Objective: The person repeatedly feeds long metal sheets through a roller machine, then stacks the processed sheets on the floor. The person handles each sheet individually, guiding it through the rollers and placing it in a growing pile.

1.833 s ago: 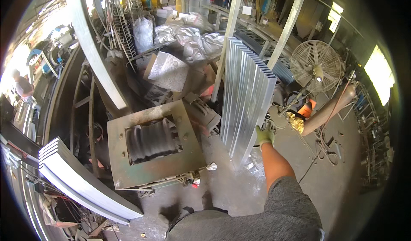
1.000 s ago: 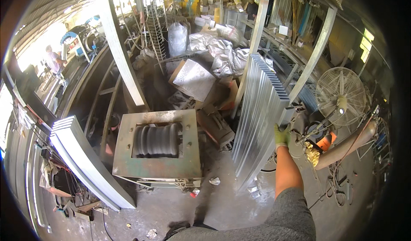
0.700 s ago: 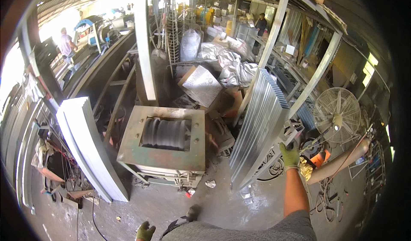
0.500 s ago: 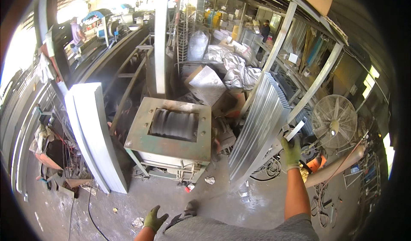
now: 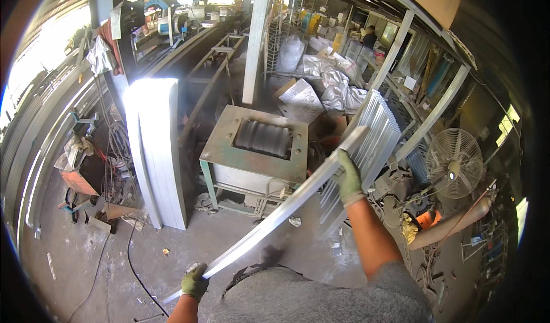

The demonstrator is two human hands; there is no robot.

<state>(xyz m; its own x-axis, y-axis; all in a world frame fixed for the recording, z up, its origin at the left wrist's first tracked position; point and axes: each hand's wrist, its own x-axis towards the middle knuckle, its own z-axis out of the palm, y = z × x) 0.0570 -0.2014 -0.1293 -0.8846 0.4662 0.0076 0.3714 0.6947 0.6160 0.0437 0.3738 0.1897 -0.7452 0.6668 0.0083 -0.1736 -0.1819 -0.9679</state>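
Note:
A long, shiny metal bar (image 5: pixel 269 222) slants across in front of my body, its far end up at the right and its near end low at the left. My right hand (image 5: pixel 348 181), in a green glove, is closed on its upper part. Near the lower end my left hand (image 5: pixel 195 282), gloved alike, is wrapped round it. Just beyond the bar stands a green metal machine (image 5: pixel 215 142) with a ribbed roller (image 5: pixel 263 138) in its top opening; the roller looks blurred. Behind my right hand, a row of similar bars (image 5: pixel 375 131) leans upright against a frame.
A bundle of pale metal bars (image 5: pixel 156 151) stands left of the machine. To the right are a caged fan (image 5: pixel 454 165) and a thick tube (image 5: pixel 452 225). Cables (image 5: pixel 130 263) trail over the floor. Crumpled silver sheeting (image 5: pixel 332 79) lies behind, and a person (image 5: pixel 369 36) is farther back.
My right hand has moved left from the leaning row, and a bar is now in it. My left hand, open before, has closed on the bar's lower end. The view has turned left.

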